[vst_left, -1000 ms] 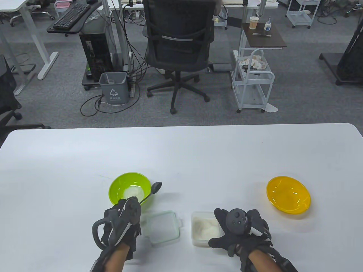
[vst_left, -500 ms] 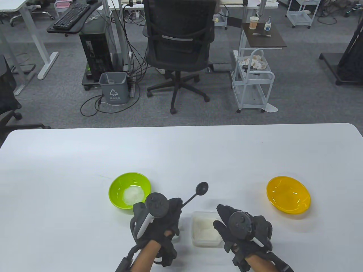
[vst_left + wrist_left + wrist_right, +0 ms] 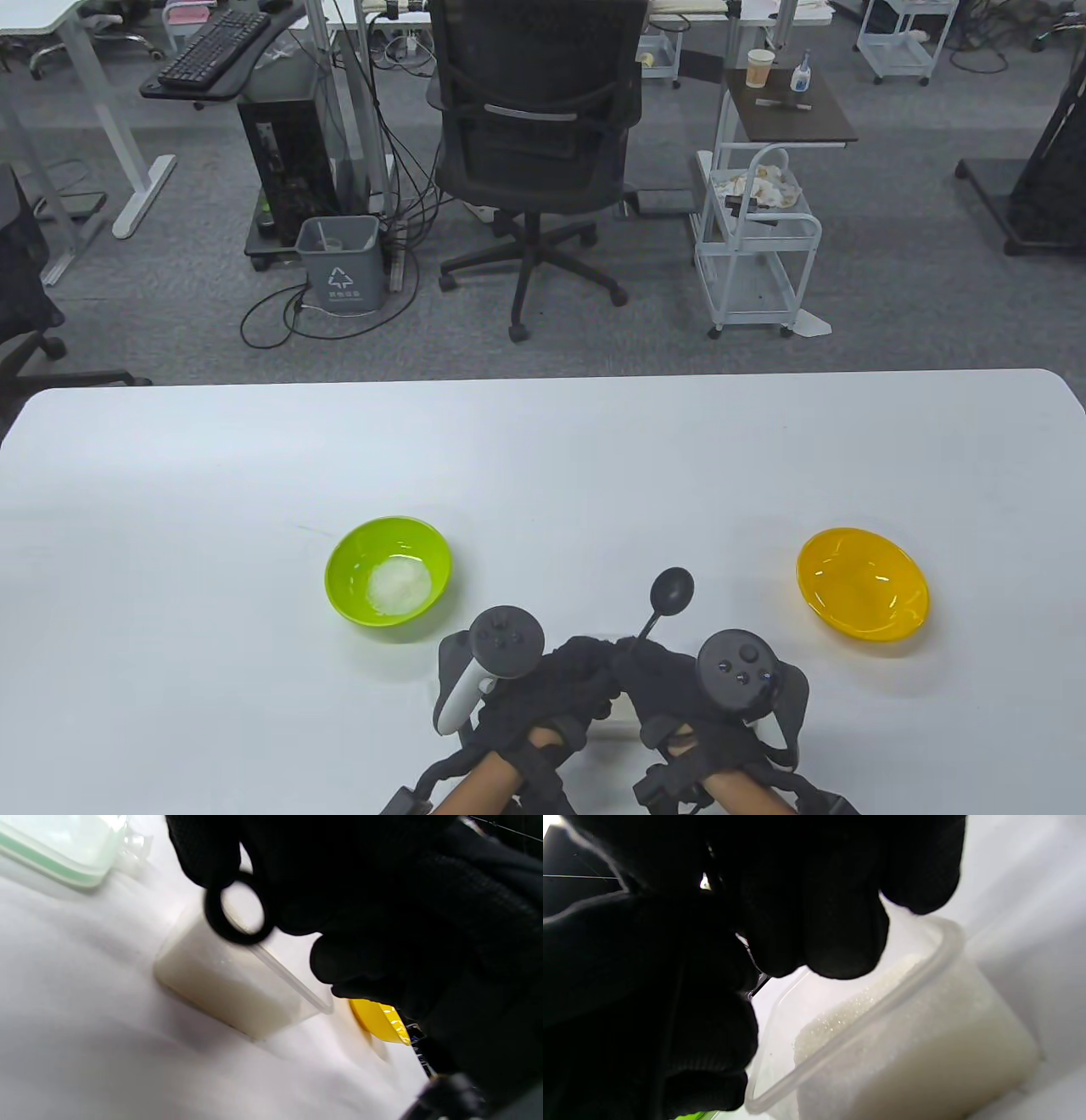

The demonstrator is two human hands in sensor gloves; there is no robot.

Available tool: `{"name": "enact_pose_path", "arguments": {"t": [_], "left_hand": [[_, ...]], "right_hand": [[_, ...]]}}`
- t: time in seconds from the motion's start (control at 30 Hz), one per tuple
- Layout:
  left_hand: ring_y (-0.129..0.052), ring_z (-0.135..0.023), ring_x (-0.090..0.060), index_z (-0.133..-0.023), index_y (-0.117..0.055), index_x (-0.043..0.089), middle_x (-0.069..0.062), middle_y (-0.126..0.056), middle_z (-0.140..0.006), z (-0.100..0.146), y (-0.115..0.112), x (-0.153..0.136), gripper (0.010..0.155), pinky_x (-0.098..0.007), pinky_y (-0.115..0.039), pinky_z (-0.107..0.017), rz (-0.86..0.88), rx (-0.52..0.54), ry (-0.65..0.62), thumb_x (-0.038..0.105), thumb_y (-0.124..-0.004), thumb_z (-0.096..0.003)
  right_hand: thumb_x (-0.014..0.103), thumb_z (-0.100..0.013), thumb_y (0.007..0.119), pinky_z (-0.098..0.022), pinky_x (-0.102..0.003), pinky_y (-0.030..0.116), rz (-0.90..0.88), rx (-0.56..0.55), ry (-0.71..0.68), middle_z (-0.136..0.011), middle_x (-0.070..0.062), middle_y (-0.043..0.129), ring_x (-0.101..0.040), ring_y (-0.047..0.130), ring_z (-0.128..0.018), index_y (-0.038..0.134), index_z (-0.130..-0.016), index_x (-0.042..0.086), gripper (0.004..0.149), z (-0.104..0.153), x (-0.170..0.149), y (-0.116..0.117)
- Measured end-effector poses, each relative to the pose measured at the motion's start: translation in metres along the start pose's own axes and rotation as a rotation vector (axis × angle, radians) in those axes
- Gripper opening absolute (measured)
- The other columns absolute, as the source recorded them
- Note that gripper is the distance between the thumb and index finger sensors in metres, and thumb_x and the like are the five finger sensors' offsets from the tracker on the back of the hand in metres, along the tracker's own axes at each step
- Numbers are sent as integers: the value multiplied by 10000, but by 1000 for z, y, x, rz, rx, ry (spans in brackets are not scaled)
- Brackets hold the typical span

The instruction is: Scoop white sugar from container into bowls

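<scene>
Both gloved hands meet over the sugar container [image 3: 229, 984], which they almost hide in the table view. The black spoon [image 3: 670, 590] sticks up between them, bowl end away from me. My left hand [image 3: 585, 671] grips the handle near its ring end [image 3: 235, 914]. Beside it, my right hand [image 3: 653, 679] has its fingers [image 3: 840, 942] curled on the same handle. White sugar [image 3: 903, 1035] fills the lower part of the container. The green bowl [image 3: 348, 560] to the left holds a small heap of sugar [image 3: 397, 586]. At the right, the yellow bowl [image 3: 861, 581] looks empty.
The container's clear lid with a green seal [image 3: 55, 849] lies just left of the container, under my left hand in the table view. The white table [image 3: 543, 458] stretches far behind the bowls. An office chair [image 3: 534, 127] stands beyond its far edge.
My left hand carried the spoon from the green bowl rightward to above the container. My right hand left the container's side and closed in on the spoon handle.
</scene>
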State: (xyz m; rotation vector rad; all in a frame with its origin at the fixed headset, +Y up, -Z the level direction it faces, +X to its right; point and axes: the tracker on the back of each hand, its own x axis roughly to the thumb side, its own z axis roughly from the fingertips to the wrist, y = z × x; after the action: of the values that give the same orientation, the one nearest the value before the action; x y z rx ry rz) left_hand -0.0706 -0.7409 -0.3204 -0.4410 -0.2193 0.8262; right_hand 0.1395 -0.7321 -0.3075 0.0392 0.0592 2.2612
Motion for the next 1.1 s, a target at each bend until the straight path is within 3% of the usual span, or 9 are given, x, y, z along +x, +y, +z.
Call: {"name": "enact_pose_path", "arguments": {"t": [0.13,0.27,0.33,0.43,0.63,0.87,1.03,1.1], "left_hand": [[-991,-791,-21,-960,-664,476,255,-863,-905,3,0,5,471,-415,-718,-751,-105,55,-57,509,-723,-494],[-946,-868,-75,-1006,-649,486,192,-798,-1013,8,2,10,561,-450,-697,-759,-266,145,-125,588,-729,-461],[-913,-906,-98,-1035,-613,472,170,-752,-1059,11,3,10,630,-462,-686,-762,-379,239,-133,608,-741,-433],[-819,-1005,-149,-1068,-557,467,131,-639,-1144,11,4,7,707,-495,-621,-795,-496,275,-157,646,-741,-409],[-602,-1140,-255,-1118,-451,455,62,-401,-1237,1,2,-9,828,-548,-460,-843,-553,186,-101,716,-708,-375],[-551,-1157,-278,-1130,-401,455,36,-325,-1247,-8,0,-26,867,-556,-418,-847,-533,78,-40,755,-667,-362],[-561,-1158,-275,-1131,-376,454,73,-337,-1249,-10,-1,-30,881,-557,-416,-847,-523,48,-35,764,-665,-358],[-574,-1155,-272,-1132,-367,451,93,-343,-1249,-10,-1,-31,887,-555,-423,-847,-516,43,-38,765,-666,-358]], "right_hand": [[436,-476,783,-544,-456,781,14,-29,-6,-716,-94,1012,-267,1054,-556,849,-842,219,431,-1,-1,-3],[426,-482,766,-546,-466,772,30,-45,-26,-721,-85,1000,-268,1044,-562,835,-841,226,417,-2,-1,-10],[423,-484,757,-544,-471,769,25,-54,-24,-721,-89,994,-273,1038,-564,826,-841,222,415,-2,-2,-14],[408,-488,735,-550,-490,754,34,-43,-18,-746,-106,971,-301,1024,-586,807,-847,214,414,-3,-3,-20],[379,-498,716,-562,-516,742,174,-42,14,-794,-150,943,-344,1009,-634,785,-869,233,405,-5,-5,-38],[406,-503,701,-618,-514,701,568,-101,19,-811,-90,911,-305,977,-667,766,-903,357,408,-10,0,-61],[426,-489,729,-633,-509,686,775,-155,-83,-786,-66,911,-281,967,-616,795,-893,400,409,-5,6,-65],[433,-476,753,-620,-500,702,818,-234,-151,-752,-51,934,-259,981,-540,823,-878,403,409,2,2,-60]]}}
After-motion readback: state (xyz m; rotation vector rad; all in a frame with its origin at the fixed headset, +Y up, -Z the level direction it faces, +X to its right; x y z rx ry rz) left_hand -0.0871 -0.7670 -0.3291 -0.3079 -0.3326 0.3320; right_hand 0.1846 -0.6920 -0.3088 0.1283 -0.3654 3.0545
